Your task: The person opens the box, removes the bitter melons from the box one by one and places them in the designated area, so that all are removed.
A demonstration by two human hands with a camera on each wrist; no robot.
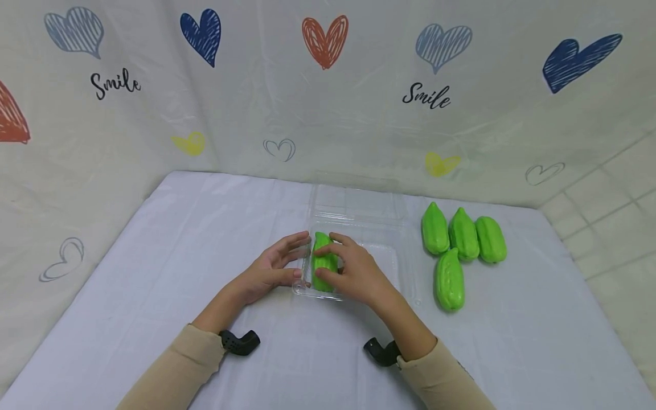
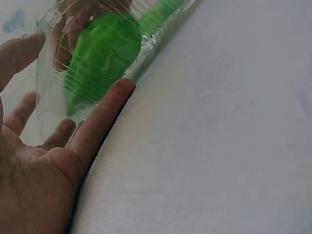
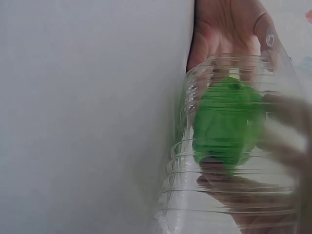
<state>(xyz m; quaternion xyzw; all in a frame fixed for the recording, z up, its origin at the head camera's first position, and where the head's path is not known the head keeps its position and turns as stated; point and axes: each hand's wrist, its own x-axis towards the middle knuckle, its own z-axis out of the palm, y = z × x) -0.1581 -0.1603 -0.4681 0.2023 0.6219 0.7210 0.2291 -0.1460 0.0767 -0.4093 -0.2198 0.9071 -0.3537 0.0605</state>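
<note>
A clear plastic clamshell box (image 1: 379,232) stands with its lid folded back toward the wall. Inside it, along the left side, lies a green ridged fruit (image 1: 324,272), pointed end away from me. My right hand (image 1: 359,269) reaches into the box and holds this fruit between thumb and fingers. At the box's left wall my left hand (image 1: 271,270) rests with its fingers spread, touching the plastic from outside. Through the clear wall the green ridged fruit (image 2: 105,53) shows in the left wrist view, close to the left fingertips.
Several more green ridged fruits stand to the right of the box: three side by side, the leftmost fruit (image 1: 434,229) among them, and a nearer fruit (image 1: 450,282) in front. A white cloth covers the table (image 1: 128,296). Behind it hangs a heart-printed curtain (image 1: 359,114).
</note>
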